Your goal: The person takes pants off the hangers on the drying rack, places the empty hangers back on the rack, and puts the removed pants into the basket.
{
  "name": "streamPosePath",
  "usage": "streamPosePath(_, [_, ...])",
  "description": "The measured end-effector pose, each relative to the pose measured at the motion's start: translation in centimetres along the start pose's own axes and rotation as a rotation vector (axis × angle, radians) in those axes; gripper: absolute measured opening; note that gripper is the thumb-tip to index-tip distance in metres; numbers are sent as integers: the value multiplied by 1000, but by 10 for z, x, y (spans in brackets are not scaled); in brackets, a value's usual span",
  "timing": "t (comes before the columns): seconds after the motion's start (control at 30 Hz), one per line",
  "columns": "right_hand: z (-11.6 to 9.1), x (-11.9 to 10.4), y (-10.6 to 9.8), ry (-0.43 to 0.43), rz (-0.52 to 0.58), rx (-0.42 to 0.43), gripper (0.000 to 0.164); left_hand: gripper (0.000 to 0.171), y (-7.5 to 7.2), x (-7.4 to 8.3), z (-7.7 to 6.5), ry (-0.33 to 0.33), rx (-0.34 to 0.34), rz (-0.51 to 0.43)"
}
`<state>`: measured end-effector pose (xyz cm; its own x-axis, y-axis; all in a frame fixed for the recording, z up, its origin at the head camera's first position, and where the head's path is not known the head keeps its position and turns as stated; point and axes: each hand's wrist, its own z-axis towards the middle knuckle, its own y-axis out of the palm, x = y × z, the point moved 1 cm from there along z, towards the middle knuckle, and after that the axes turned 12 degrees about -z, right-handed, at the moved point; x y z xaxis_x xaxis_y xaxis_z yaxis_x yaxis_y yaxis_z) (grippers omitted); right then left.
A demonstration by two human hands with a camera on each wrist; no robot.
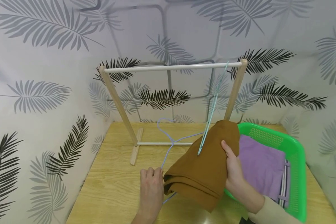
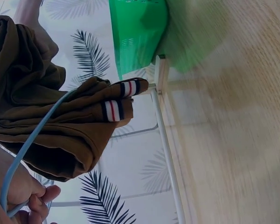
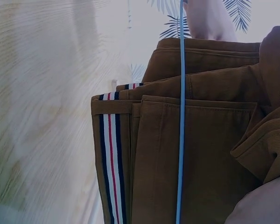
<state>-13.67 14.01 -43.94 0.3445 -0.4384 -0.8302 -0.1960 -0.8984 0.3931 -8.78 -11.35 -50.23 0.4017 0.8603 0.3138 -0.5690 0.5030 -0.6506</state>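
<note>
Brown folded trousers point(image 1: 196, 174) with a striped band at one end hang in my right hand point(image 1: 235, 172), thumb on top of the cloth. A thin periwinkle hanger point(image 1: 166, 157) is pinched at one side by my left hand point(image 1: 151, 189). Its hook points toward the rack. In the head view the trousers cover the hanger's right part. The hanger's straight bar point(image 3: 181, 121) crosses in front of the cloth in the right wrist view. From the left wrist, the folded end point(image 2: 70, 154) appears close above my fingers point(image 2: 39, 203).
A wooden rack with a white rail point(image 1: 170, 67) stands at the back of the table point(image 1: 109, 186). One teal hanger point(image 1: 212, 109) hangs near its right end, overlapping the trousers in view. At right, a green basket point(image 1: 298, 174) holds a folded purple garment point(image 1: 260, 168).
</note>
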Motion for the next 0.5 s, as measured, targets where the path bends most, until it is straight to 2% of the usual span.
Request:
streamPosePath(0.3, [-2, 2, -2, 28, 24, -14, 28, 14, 4, 0, -4, -12, -70, 13])
streamPosePath(0.5, [-5, 0, -4, 48, 32, -33, 29, 15, 7, -1, -6, -7, -79, 14])
